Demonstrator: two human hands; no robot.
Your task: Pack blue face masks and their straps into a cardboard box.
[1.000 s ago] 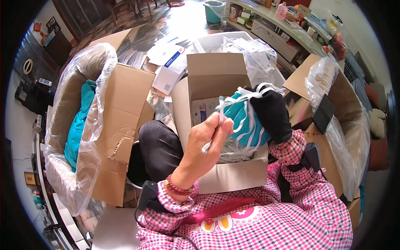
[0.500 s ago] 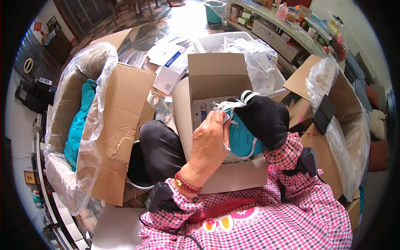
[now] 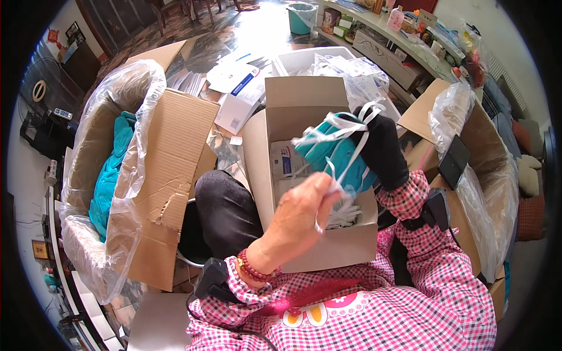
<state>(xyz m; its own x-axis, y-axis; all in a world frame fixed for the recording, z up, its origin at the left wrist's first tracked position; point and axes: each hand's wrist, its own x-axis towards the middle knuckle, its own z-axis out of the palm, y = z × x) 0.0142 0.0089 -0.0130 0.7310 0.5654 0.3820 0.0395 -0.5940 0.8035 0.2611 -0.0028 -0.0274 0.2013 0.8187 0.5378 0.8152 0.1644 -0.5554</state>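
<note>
Over an upright carton (image 3: 333,248) in front of me I hold a stack of teal face masks (image 3: 321,153) with white elastic straps. My right hand (image 3: 381,153), in a black glove, is closed round the right side of the masks. Its fingers are largely hidden behind them. My bare left hand (image 3: 300,207), a red bead bracelet at its wrist, is closed in a pinch on white straps (image 3: 332,169) at the masks' lower left. In the carton lie white packets (image 3: 285,161) and a bundle of white strips (image 3: 345,215).
On the left stands a plastic-lined cardboard box (image 3: 167,140) with teal masks (image 3: 114,175) inside. Another lined box (image 3: 494,152) stands on the right, with a dark phone (image 3: 453,162) at its edge. Behind the carton are flat white boxes (image 3: 240,96) and a white bin (image 3: 313,55) of clear packets.
My right hand has tilted the masks up and away, showing more of the carton's inside. My left hand has moved slightly lower and right, now pinching straps below the masks.
</note>
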